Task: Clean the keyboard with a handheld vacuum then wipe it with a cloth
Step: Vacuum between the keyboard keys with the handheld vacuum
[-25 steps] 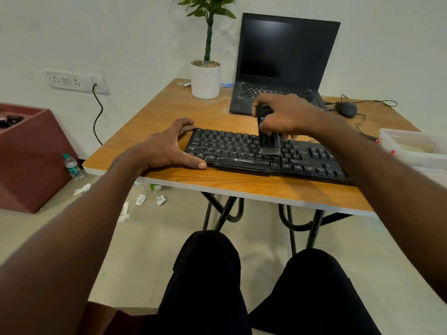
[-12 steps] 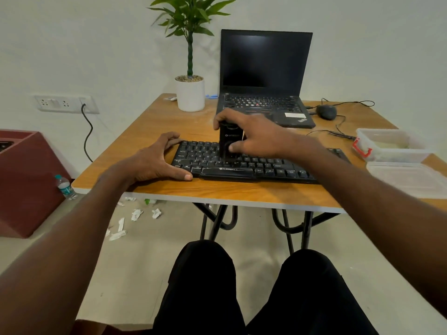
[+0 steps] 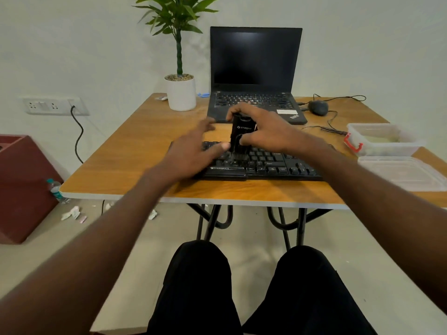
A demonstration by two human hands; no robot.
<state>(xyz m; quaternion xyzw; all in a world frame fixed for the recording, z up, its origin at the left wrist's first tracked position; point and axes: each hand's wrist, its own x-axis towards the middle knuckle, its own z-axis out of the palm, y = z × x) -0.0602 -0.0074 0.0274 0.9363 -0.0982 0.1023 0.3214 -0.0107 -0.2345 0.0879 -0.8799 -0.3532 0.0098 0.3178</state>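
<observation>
Keyboard (image 3: 266, 163) lies flat near the surface's (image 3: 135, 151) front edge, rigid but light, likely to skid; your right hand (image 3: 263, 131) wraps its fingers round the upright handheld vacuum's (image 3: 242, 131) slick body, left hand (image 3: 191, 151) spread, blurred, holding nothing.

Single head-worn view, forward and down over the table (image 3: 116, 170), near, from seated height.

Left hand (image 3: 191, 153) is motion-blurred and covers the keyboard's (image 3: 266, 163) left end. Vacuum (image 3: 240, 136) nozzle tip is blurred against the keys, contact unclear; its back is hidden by the right hand (image 3: 266, 131). Lid (image 3: 406, 172) is cut off at the right edge.
</observation>
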